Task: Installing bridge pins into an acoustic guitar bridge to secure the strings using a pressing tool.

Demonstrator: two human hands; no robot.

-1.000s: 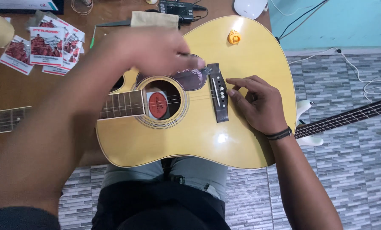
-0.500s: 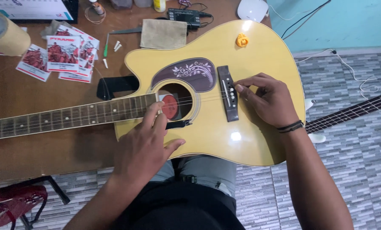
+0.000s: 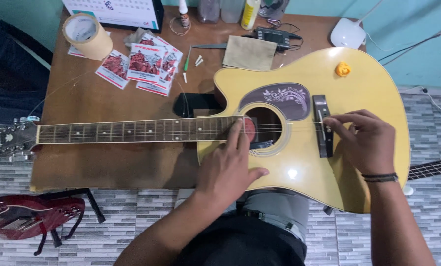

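Head view, one acoustic guitar (image 3: pixel 324 162), left hand (image 3: pixel 228 167) on strings, right hand (image 3: pixel 365 140) at bridge (image 3: pixel 323 125)

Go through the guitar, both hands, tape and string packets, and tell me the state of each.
Acoustic guitar: flat on lap and table.
Left hand: fingertips on strings by the soundhole.
Right hand: fingers at the bridge.
Tape roll: lying on table.
String packets: fanned out.

My arms are bare, a thin dark band (image 3: pixel 380 177) circles my right wrist, and I wear dark trousers (image 3: pixel 250 246).
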